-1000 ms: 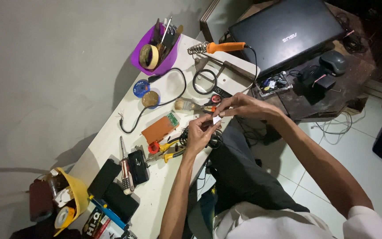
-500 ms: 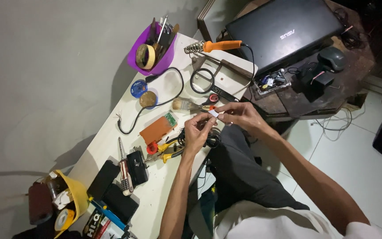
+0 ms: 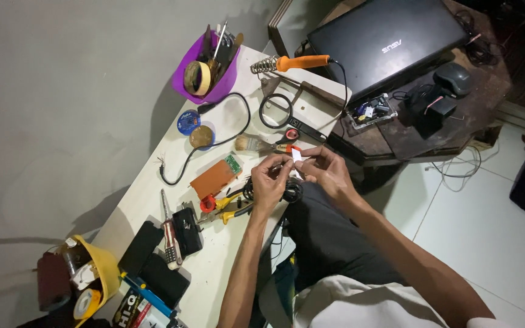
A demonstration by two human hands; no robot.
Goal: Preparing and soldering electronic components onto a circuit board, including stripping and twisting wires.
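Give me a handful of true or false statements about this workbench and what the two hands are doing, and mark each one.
1. Both hands pinch one small white piece between them. True; left hand, right hand.
2. The soldering iron has a blue handle. False: its handle is orange.
3. The purple tub holds a roll of tape and tools. True.
4. The laptop lies open with a lit screen. False: its lid is closed.
5. The paintbrush lies on the white table near the hands. True.
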